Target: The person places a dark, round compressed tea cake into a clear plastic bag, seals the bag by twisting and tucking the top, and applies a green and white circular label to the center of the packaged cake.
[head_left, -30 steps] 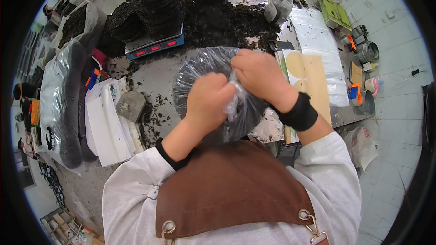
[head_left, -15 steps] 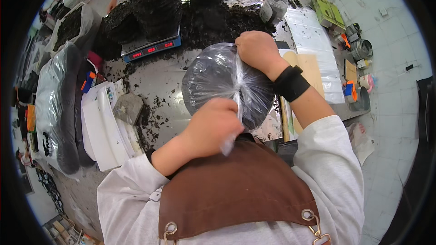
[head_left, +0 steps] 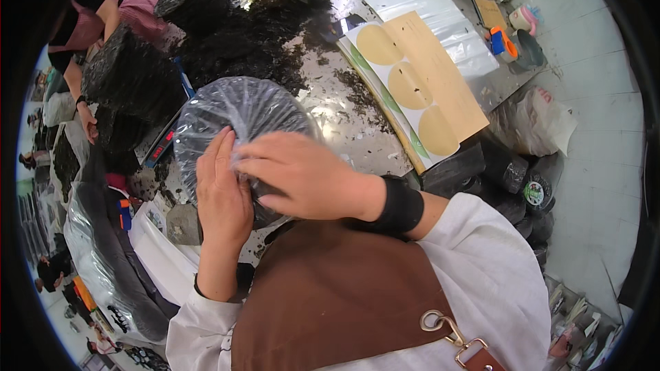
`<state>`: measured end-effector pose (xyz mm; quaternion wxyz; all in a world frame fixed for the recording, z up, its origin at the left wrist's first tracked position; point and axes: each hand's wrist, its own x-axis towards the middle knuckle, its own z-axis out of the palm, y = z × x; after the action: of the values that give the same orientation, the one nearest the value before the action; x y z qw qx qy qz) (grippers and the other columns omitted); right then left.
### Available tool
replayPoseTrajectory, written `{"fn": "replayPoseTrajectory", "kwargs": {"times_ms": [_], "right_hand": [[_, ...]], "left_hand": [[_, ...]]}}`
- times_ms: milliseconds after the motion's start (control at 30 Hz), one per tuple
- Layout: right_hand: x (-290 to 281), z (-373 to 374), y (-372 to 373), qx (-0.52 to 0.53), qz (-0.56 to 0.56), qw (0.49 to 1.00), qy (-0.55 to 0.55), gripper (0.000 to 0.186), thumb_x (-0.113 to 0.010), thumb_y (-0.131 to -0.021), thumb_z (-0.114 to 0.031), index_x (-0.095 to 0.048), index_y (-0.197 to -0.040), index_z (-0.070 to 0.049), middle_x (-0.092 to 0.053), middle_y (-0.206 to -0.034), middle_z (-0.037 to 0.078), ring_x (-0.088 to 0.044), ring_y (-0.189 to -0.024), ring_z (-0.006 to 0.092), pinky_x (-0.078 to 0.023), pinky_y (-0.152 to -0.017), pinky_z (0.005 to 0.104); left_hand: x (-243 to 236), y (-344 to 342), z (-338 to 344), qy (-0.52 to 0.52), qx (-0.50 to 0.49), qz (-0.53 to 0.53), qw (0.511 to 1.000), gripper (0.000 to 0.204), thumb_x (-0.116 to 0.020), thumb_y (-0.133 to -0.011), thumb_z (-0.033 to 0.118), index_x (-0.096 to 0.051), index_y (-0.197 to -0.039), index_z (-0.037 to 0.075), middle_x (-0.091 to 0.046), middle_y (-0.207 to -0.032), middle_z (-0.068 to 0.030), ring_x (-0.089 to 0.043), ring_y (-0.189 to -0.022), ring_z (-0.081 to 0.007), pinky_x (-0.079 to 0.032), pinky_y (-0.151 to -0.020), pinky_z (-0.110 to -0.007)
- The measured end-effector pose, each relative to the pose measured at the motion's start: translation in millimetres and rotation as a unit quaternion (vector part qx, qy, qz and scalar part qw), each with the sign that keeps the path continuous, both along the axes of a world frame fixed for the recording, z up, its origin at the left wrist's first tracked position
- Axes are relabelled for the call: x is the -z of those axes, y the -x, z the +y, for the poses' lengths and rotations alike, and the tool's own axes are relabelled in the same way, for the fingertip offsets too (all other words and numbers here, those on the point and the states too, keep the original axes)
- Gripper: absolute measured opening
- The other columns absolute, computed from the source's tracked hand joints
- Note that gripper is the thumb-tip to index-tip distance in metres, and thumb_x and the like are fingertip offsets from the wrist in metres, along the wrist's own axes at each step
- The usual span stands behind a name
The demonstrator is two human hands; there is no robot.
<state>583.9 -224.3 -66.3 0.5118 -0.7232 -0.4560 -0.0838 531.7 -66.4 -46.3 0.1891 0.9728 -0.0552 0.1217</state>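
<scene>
A round clear plastic bag (head_left: 275, 99) with dark contents sits in front of a person in a brown apron (head_left: 330, 288), at the near edge of a metal bench (head_left: 326, 113). The left hand (head_left: 223, 185) lies along the top of the bag, its fingers straight and close together, not clenched. The right hand (head_left: 295, 175) reaches across from the side, fingers bent over the gathered middle of the plastic; whether they pinch it, I cannot tell. Half a second earlier, the two fists were apart, the left drawing the twisted tail toward the apron and the right at the bag's far edge; now they meet at the centre. The view has also swung right, so the blue scale (head_left: 165, 139) shows just beyond the bag's left side, and sheets with gold circles (head_left: 412, 86) show more fully. At upper left, more of a co-worker's arm (head_left: 73, 79) is visible.
</scene>
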Motion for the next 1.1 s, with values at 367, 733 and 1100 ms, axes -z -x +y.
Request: {"fn": "replayPoseTrajectory", "kwargs": {"times_ms": [367,733,1100], "right_hand": [[234.3,-258.5,-175.4,0.440,0.496,0.717,0.216,0.030,-0.051,-0.085,-0.017,-0.049,-0.105,0.005,-0.055,-0.101,0.023,-0.052,-0.098,0.0336,-0.041,-0.085,0.0394],[300.1,-312.9,-173.1,0.629,0.157,0.686,0.331,0.024,-0.046,-0.084,-0.013,-0.055,-0.099,0.003,-0.057,-0.094,0.022,-0.052,-0.093,0.0369,-0.041,-0.082,0.0423],[319.2,-229.8,-169.1,0.665,0.198,0.674,0.253,0.018,-0.050,-0.086,-0.020,-0.058,-0.085,-0.004,-0.057,-0.087,0.014,-0.051,-0.086,0.0324,-0.040,-0.077,0.0418]], "left_hand": [[-9.2,-13.7,-20.0,-0.149,-0.059,0.063,0.985,0.056,-0.047,-0.068,0.005,-0.042,-0.123,-0.007,-0.042,-0.128,-0.0205,-0.043,-0.109,-0.0370,-0.030,-0.097,-0.041],[-13.4,-24.7,-23.4,-0.152,-0.077,0.131,0.977,0.057,-0.045,-0.074,0.013,-0.038,-0.128,-0.005,-0.039,-0.132,-0.0202,-0.040,-0.113,-0.0384,-0.026,-0.099,-0.043],[-11.8,-29.2,-26.7,-0.140,-0.127,0.140,0.972,0.059,-0.038,-0.086,0.036,-0.037,-0.129,-0.004,-0.039,-0.131,-0.0220,-0.039,-0.114,-0.0380,-0.027,-0.098,-0.044]]}}
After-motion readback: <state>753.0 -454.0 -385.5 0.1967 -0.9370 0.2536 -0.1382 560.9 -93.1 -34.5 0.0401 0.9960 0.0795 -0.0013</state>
